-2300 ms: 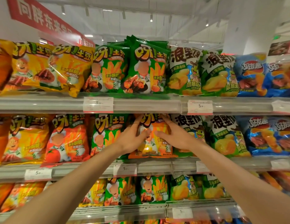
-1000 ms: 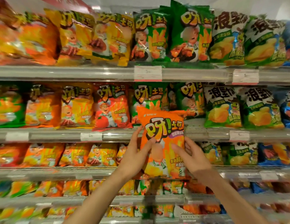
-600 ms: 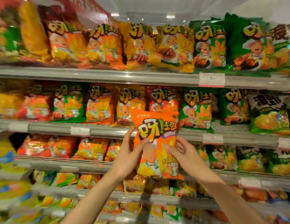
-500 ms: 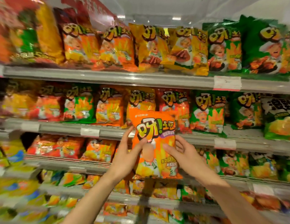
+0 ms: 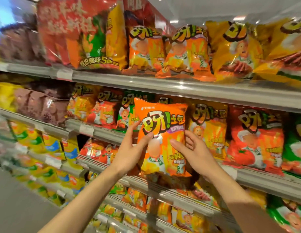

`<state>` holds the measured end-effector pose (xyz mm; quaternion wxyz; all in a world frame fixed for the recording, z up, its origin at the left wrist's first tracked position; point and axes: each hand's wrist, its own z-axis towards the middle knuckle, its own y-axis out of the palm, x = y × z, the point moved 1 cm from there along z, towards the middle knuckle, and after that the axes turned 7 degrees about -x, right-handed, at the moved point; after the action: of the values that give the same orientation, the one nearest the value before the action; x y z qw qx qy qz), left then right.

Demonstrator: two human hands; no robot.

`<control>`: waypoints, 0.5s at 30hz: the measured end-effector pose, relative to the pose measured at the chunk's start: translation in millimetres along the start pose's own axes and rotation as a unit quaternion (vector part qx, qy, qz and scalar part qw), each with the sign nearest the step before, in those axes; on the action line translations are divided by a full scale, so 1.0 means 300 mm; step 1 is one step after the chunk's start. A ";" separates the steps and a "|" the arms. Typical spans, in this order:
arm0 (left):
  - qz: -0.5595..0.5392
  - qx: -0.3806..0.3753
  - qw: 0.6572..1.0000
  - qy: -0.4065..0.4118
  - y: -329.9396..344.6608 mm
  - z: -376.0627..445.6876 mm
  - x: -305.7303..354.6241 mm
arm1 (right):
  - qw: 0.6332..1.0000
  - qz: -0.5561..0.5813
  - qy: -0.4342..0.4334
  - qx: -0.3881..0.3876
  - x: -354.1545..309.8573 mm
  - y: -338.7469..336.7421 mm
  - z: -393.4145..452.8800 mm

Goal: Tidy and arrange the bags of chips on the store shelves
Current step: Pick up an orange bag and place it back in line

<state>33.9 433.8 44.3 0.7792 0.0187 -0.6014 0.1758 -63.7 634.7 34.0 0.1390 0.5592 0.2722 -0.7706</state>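
Note:
I hold an orange chip bag (image 5: 163, 130) upright in front of the shelves, at the height of the second shelf. My left hand (image 5: 129, 153) grips its left edge, thumb on the front. My right hand (image 5: 195, 153) grips its right side, fingers partly behind it. On the top shelf (image 5: 163, 86) stand two matching orange bags (image 5: 168, 51), between a large multipack and yellow bags (image 5: 237, 51). Behind the held bag, the second shelf carries yellow, red and green bags of the same brand.
A large red and orange multipack (image 5: 89, 39) stands at the top left. Brown bags (image 5: 40, 105) sit left on the second shelf. Red bags (image 5: 257, 140) are at the right. Lower shelves (image 5: 163, 187) hold more bags. Grey aisle floor (image 5: 20, 207) lies at the lower left.
The orange bag was pulled off the second shelf and carried leftwards along the aisle in both hands. The view has swung left; orange bags on the top shelf are now above it.

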 end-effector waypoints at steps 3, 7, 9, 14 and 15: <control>-0.012 0.000 1.000 -0.003 -0.079 0.042 -0.035 | 1.000 -0.010 0.003 0.001 0.019 0.057 0.086; -0.005 -0.012 1.000 0.009 -0.185 0.119 -0.088 | 1.000 -0.011 0.003 0.020 0.013 0.145 0.173; 0.002 -0.035 0.999 0.024 -0.244 0.161 -0.119 | 0.999 -0.016 0.007 0.041 0.007 0.198 0.197; -0.018 -0.084 0.996 0.039 -0.380 0.230 -0.146 | 0.996 -0.033 0.028 0.074 -0.053 0.344 0.232; -0.024 -0.094 0.994 0.041 -0.403 0.243 -0.158 | 0.996 -0.035 0.031 0.080 -0.059 0.370 0.239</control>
<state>-8.3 290.9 41.8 0.8055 -0.0472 -0.5821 0.1005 -56.4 501.6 37.5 0.0582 0.5821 0.2333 -0.7768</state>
